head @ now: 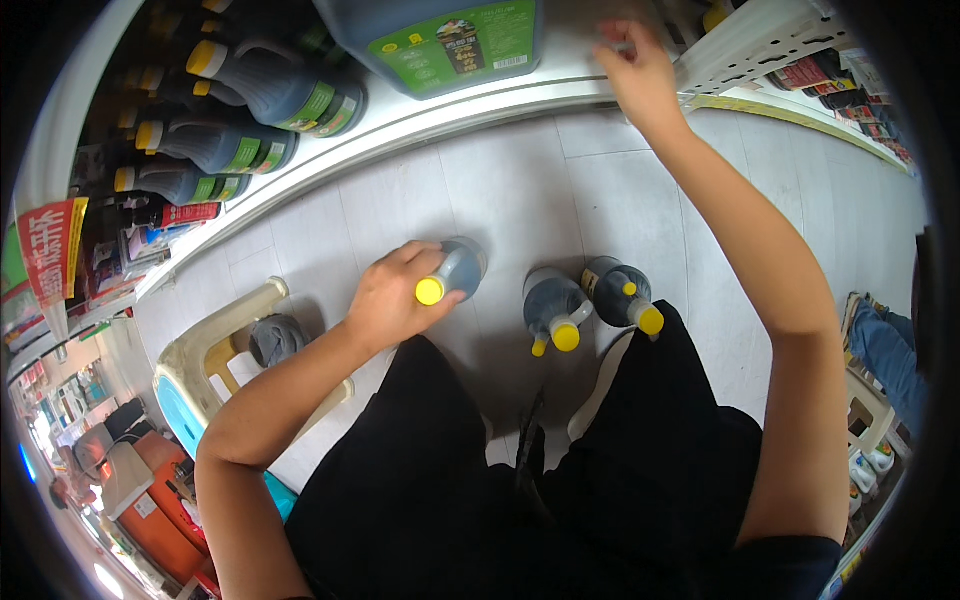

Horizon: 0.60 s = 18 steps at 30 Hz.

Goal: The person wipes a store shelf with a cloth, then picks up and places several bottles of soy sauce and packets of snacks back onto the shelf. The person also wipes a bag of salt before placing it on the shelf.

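My left hand (394, 296) grips a dark plastic jug (466, 270) with a yellow cap, fingers around its handle side. The jug appears to stand on the floor. My right hand (641, 75) reaches over the shelf, right of a large jug (454, 45) with a green label. Its fingers are curled and slightly blurred, thumb apart, with nothing visible in them. Two more dark jugs with yellow caps, one on the left (551, 300) and one on the right (611, 289), stand close together on the floor before my legs.
Several similar jugs (311, 101) fill the shelf (390, 105) at upper left. A perforated white shelf panel (765, 56) rises right of my right hand. A plastic stool (180, 360) stands at left, with grey cloth (279, 339) beside it. At far right are a person's jeans-clad legs (885, 352).
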Available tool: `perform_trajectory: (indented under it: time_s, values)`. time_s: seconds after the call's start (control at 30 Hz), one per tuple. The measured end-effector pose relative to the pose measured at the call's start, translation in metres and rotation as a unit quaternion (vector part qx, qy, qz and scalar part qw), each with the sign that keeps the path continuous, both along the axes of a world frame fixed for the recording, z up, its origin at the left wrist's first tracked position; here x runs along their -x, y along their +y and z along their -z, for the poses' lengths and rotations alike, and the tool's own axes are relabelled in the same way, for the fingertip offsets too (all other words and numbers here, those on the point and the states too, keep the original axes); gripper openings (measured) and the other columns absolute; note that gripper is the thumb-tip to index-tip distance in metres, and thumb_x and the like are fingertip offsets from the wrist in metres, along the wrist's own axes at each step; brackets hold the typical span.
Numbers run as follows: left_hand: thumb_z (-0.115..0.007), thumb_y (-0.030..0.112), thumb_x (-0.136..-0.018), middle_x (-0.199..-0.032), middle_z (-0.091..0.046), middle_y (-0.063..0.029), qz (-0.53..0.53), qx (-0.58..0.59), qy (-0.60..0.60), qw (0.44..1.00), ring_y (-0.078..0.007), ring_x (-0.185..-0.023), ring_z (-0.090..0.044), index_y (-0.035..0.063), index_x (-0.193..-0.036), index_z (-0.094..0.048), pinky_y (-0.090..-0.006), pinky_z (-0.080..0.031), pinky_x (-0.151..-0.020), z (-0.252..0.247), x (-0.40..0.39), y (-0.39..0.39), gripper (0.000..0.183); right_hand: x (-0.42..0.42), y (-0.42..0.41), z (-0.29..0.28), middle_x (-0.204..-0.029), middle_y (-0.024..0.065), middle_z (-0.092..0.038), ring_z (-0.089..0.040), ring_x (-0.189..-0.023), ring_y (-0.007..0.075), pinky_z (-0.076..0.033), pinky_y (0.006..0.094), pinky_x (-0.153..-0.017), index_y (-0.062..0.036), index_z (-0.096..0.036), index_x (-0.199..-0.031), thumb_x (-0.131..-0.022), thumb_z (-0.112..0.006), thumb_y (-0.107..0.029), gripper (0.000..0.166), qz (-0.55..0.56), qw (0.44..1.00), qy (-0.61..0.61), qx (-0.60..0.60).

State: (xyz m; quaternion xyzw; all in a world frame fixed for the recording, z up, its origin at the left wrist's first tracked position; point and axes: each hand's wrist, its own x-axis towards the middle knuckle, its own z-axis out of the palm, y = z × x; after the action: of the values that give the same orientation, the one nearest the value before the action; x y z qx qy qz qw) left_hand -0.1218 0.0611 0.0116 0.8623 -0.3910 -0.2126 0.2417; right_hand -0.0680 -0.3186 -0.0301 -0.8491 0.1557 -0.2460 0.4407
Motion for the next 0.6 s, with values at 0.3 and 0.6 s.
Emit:
perform_trajectory:
  time_s: [0.3,0.6]
  values:
    - [-0.075,0.019,-0.085,-0.086,-0.065,-0.0003,-0.143,0.1,0.277,0.945,-0.008,-0.08,-0.058,0.0026,-0.096,-0.069,-0.025,-0.048,-0.073,-0.006,-0.054,-0.005,0.021,0.067,0.073,-0.026,-0.1,0.005,-0.066,-0.061,-0.091,0.0131,-0.049,0.0278,-0.083,-0.0041,-0.065,-0.111,-0.093,-0.065,-0.028,0.03,-0.378,0.875,0.254,-0.165]
    - [-0.067,0.03,-0.091,-0.077,-0.063,0.0021,-0.105,0.174,0.279,0.939,-0.006,-0.071,-0.056,0.0067,-0.084,-0.064,-0.0221,-0.043,-0.065,-0.114,-0.067,-0.075,0.025,0.084,0.136,-0.106,-0.104,0.0125,-0.069,-0.067,-0.099,0.0212,-0.053,0.0343,-0.089,0.001,-0.061,-0.119,-0.088,-0.061,-0.061,0.069,-0.378,0.78,0.271,-0.419]
